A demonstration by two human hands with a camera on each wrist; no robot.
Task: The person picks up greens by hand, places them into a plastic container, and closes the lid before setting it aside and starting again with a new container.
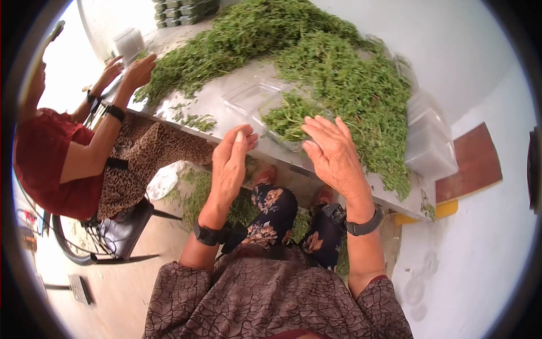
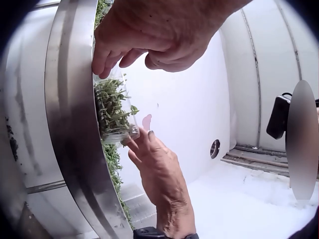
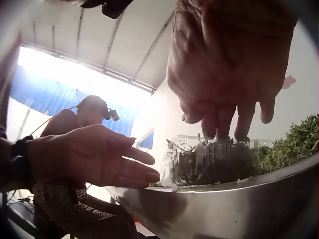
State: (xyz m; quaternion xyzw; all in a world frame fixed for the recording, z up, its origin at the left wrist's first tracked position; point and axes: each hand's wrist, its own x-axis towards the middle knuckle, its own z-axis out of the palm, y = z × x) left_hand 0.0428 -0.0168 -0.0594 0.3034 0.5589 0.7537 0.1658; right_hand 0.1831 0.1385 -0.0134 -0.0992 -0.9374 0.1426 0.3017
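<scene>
On the metal table stands a clear plastic clamshell box (image 1: 285,141) filled with green leafy sprigs (image 1: 291,116), its lid (image 1: 251,97) folded back to the far left. My right hand (image 1: 334,153) is at the box's right side, fingers extended; in the right wrist view its fingertips (image 3: 242,130) come down at the box's rim. My left hand (image 1: 230,161) hovers at the table's front edge, left of the box, holding nothing. Its fingers are loosely bent in the left wrist view, close to the box's other end.
A large heap of green sprigs (image 1: 333,68) spreads behind and right of the box. Stacked empty clear boxes (image 1: 432,144) stand at the table's right end, filled ones (image 1: 180,11) at the far left. Another person (image 1: 62,164) sits to the left. Sprigs litter the floor.
</scene>
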